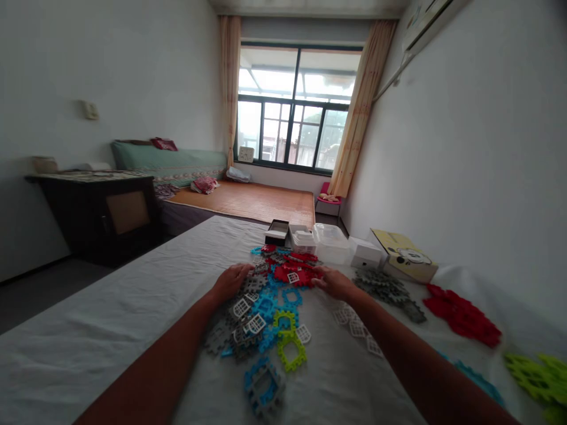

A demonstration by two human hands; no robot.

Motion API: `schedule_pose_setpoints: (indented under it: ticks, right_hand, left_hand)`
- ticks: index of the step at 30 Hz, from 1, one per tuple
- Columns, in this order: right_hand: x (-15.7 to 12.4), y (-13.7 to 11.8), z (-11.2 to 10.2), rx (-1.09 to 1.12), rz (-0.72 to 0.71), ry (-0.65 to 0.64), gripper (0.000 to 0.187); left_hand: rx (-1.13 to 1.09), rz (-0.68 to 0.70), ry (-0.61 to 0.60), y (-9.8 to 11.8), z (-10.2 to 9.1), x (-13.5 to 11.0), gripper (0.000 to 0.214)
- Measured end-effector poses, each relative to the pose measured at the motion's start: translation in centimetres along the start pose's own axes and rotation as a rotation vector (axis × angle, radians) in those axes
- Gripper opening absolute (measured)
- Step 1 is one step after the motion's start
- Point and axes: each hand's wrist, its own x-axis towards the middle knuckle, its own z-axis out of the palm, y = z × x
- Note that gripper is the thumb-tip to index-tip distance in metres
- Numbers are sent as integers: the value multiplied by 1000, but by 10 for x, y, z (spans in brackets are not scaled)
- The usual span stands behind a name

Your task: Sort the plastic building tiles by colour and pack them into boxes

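Note:
Ahead of me, a mixed pile of flat plastic interlocking building pieces lies on a white cloth. My left hand [233, 281] rests at the pile's left side, fingers stretched toward the grey pieces [254, 284]. On the other side, my right hand [333, 283] has its thumb and fingers at the edge of a red building piece [301, 275]. A small white window piece [293, 277] lies over the red ones. Nearer to me are blue pieces [266, 306], lime-green pieces [291, 351] and more white window pieces [254, 324].
Sorted grey pieces [384, 287], red pieces [463, 313] and green pieces [538, 378] lie to the right. Behind the pile stand a black box [277, 232], a clear plastic container [331, 242], a white box [365, 252] and a yellow carton [403, 254].

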Motion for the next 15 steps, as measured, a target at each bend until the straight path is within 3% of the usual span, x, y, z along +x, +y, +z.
schedule_pose_setpoints:
  ticks: [4,9,11,15]
  right_hand:
    - [19,-20,21,24,10,4,36]
    - [-4,-86,7,-2,-83,53,50]
    - [-28,-124,2,0,-221,53,53]
    - [-76,-178,12,92,-715,-196,65]
  left_hand:
    - [-97,-59,34,-2,2,-2,47]
    - [-172,-126,57,1,5,-2,55]
    - [-208,-151,69,2,4,-3,59]
    - [-265,-186,88,7,3,-6,65]
